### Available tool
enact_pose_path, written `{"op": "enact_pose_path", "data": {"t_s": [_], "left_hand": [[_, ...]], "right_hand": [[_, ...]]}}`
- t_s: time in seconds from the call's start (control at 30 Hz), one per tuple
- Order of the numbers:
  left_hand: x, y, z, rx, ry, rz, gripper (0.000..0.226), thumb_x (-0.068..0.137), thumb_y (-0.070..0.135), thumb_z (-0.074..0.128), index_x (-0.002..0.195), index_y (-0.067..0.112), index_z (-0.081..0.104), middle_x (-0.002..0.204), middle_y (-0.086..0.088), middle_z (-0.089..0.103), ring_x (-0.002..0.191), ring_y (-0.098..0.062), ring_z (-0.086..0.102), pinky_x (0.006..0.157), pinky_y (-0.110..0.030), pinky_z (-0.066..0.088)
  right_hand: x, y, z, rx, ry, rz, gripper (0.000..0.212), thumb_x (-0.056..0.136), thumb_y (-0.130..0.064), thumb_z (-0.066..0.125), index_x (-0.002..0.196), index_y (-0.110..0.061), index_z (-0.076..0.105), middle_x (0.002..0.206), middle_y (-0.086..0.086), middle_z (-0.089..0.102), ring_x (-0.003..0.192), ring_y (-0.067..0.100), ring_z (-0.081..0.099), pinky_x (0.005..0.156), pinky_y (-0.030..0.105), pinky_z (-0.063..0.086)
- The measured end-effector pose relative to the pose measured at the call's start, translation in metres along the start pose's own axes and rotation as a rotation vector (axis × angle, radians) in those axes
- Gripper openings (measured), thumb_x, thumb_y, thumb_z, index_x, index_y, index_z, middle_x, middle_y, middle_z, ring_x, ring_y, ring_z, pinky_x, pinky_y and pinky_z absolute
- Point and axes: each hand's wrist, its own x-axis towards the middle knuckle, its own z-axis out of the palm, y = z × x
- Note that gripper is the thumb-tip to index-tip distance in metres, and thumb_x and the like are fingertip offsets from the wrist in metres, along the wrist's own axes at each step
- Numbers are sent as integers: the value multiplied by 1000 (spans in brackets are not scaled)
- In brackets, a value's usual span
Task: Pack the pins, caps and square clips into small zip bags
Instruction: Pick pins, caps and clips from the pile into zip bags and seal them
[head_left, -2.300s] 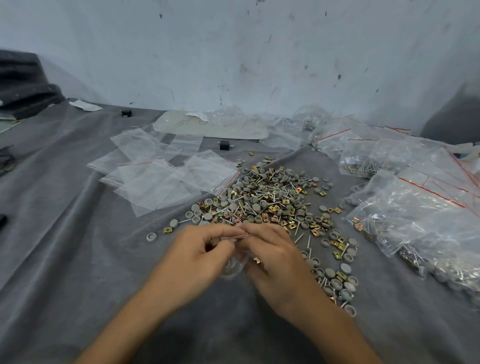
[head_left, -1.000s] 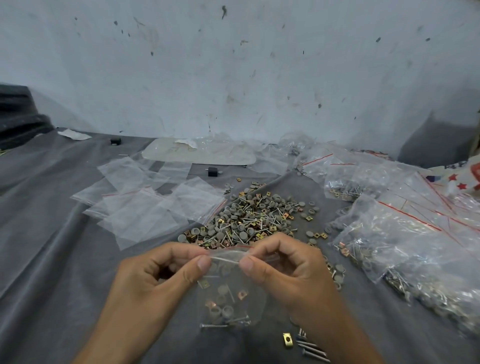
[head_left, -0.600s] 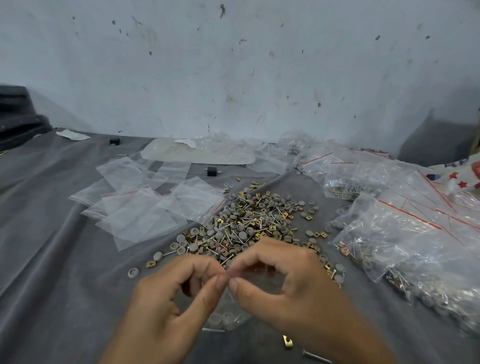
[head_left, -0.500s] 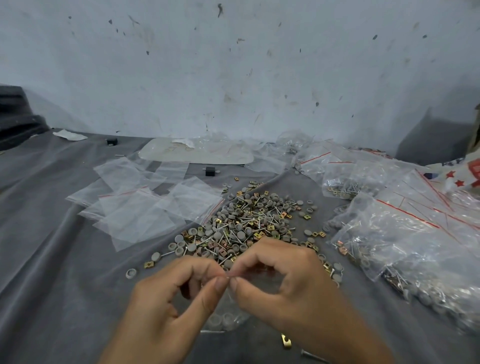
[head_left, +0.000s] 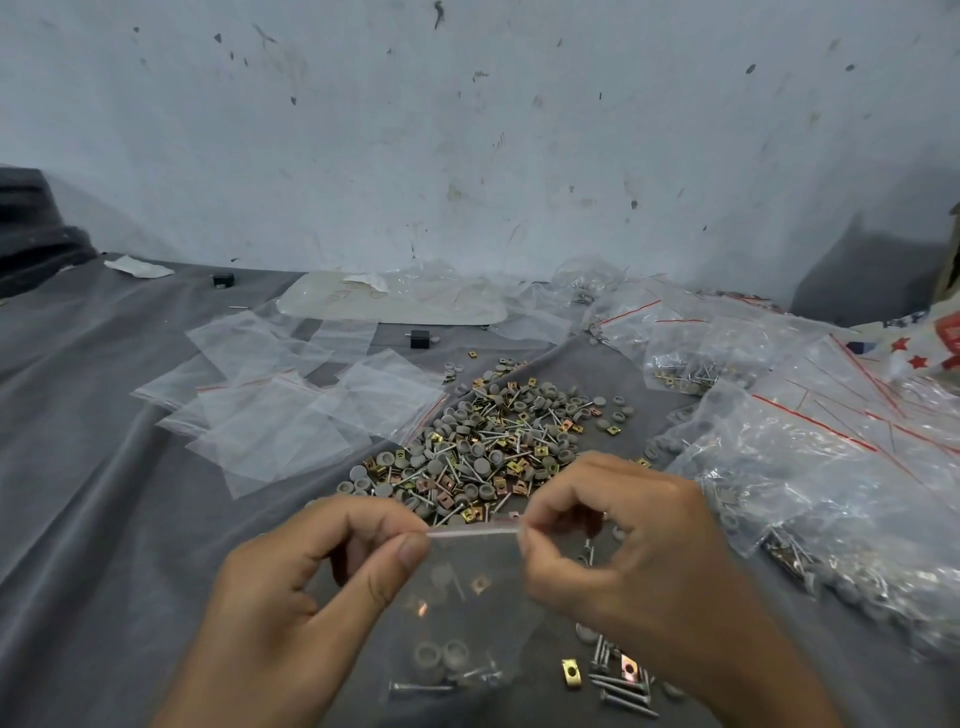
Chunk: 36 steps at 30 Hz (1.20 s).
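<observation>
A small clear zip bag hangs between my hands near the front of the grey cloth. It holds grey caps, pins and brass square clips that lie at its bottom. My left hand pinches the left end of the bag's top strip. My right hand pinches the right end of the same strip. Behind the bag lies a loose pile of pins, caps and square clips. A few pins and clips lie on the cloth under my right wrist.
Empty zip bags are spread on the cloth to the left of the pile. Filled bags are heaped at the right. A white flat sheet and two small black blocks lie towards the wall.
My hands have moved apart along the bag's top strip, from pinching together at its middle to holding each end. The bag now hangs stretched and in full view.
</observation>
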Motion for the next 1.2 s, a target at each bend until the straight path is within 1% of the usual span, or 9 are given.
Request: {"op": "enact_pose_path", "data": {"t_s": [0.3,0.43,0.53,0.63,0.73,0.87,0.97,1.1,1.2], "left_hand": [[6,-13,-5,-77,56,-118,33,80,59,71,99,33,75,63,2,60,51,-18,51,44,-31,43],[2,-17,8,-132,-6,-119,41,80,64,69,103,30,74,64,8,59,54,-5,49,44,-27,42],[2,-20,11,-178,27,-163,28,83,57,75,95,32,75,64,12,62,53,1,51,48,-18,44],[8,-24,12,-251,97,-203,7,80,32,74,87,31,75,64,9,66,52,4,53,52,-10,45],[12,-25,14,-332,159,-260,12,76,26,68,85,30,75,62,5,67,51,3,54,52,-9,46],[9,-25,20,-328,104,-269,13,77,27,69,87,30,75,61,-4,66,50,1,52,48,-12,44],[9,-26,19,-319,82,-242,14,79,26,69,89,33,76,63,-9,69,49,1,54,47,-12,44],[11,-32,16,-307,75,-264,14,81,35,66,88,37,77,66,-9,71,52,0,58,51,-12,47],[16,-40,13,-290,98,-287,13,81,33,66,89,37,76,68,-7,72,54,0,61,55,-10,48]], "right_hand": [[-9,34,-24,217,153,214,6,74,-22,75,77,-26,73,73,-4,69,62,8,62,57,18,49],[-11,36,-2,168,-234,329,57,73,-56,77,127,-57,56,122,-30,61,97,-1,64,75,17,55],[-10,32,20,232,-275,287,21,91,-32,71,110,-41,71,100,-13,72,75,0,61,65,19,46],[-14,28,14,387,-353,313,42,88,-9,57,115,-38,70,99,-9,73,74,6,62,64,26,46],[-20,20,15,422,-494,321,47,94,-28,67,134,-49,55,120,-15,68,96,14,70,85,38,57],[-23,16,32,365,-228,340,12,97,-39,62,106,-32,69,82,-10,66,69,10,54,64,34,42],[-25,12,29,422,-147,354,19,95,-46,60,101,-31,70,91,6,72,80,32,64,66,50,51],[-38,19,13,523,-9,366,12,93,-35,64,98,-31,74,91,8,74,75,22,70,57,33,54],[-53,28,-11,598,158,411,17,86,-35,76,94,-21,78,83,19,72,67,30,69,51,33,53]]}}
